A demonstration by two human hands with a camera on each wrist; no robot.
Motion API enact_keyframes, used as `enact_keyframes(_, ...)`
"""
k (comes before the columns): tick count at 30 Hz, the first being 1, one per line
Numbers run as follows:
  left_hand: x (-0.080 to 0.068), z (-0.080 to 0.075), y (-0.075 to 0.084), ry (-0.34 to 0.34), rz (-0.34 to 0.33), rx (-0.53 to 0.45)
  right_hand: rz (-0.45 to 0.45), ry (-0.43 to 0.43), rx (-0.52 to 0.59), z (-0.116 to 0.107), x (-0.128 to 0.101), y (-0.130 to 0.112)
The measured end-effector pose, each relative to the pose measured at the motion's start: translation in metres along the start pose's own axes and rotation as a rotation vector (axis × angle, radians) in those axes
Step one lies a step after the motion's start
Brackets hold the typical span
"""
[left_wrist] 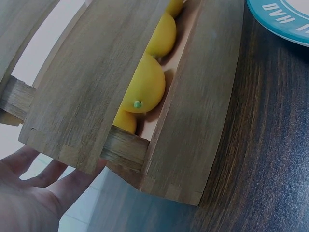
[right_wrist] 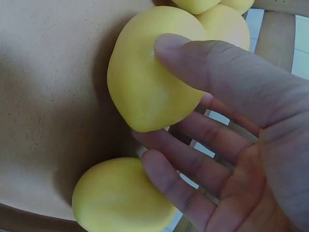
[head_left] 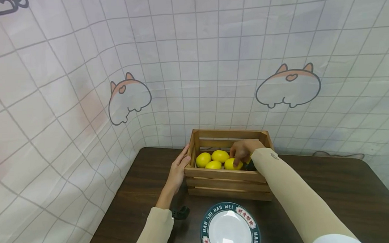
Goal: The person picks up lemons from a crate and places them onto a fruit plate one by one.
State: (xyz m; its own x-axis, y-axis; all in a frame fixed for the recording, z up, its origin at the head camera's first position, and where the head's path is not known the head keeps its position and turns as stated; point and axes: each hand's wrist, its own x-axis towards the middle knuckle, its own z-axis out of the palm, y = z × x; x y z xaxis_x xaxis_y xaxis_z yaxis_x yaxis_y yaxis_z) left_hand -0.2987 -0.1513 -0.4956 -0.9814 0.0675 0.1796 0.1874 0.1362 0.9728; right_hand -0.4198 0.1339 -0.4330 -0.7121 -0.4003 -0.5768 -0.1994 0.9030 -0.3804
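Note:
A slatted wooden crate [head_left: 227, 173] with several yellow lemons [head_left: 220, 156] inside stands on the dark table. My right hand [head_left: 247, 150] reaches down into it and grips one lemon [right_wrist: 135, 72], thumb on one side and fingers on the other. Beside this one, another lemon [right_wrist: 120, 195] lies on the crate floor, close to the lower fingertips. At the crate's left end, my left hand [head_left: 178, 170] rests its extended fingers against the wood. The left wrist view shows these fingers [left_wrist: 77, 186] at the ends of the slats.
A round plate [head_left: 230, 230] with a dark green lettered rim lies in front of the crate. A dark band [head_left: 180, 213] sits at the left wrist. Behind the brown table [head_left: 327, 188] hangs a white gridded sheet [head_left: 212, 70] with cartoon animals.

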Motion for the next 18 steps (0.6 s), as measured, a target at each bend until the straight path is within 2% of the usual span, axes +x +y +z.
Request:
enact_keyframes(9,-0.0009,-0.0004,-0.0006,-0.005,0.001,0.007,-0.039,-0.037,-0.01,-0.0017,0.0005,-0.0021)
enact_keyframes(18,0.0,-0.0007,-0.0007,-0.005,0.001,0.013,0.036,-0.069,0.016,-0.0007,-0.0023,-0.0019)
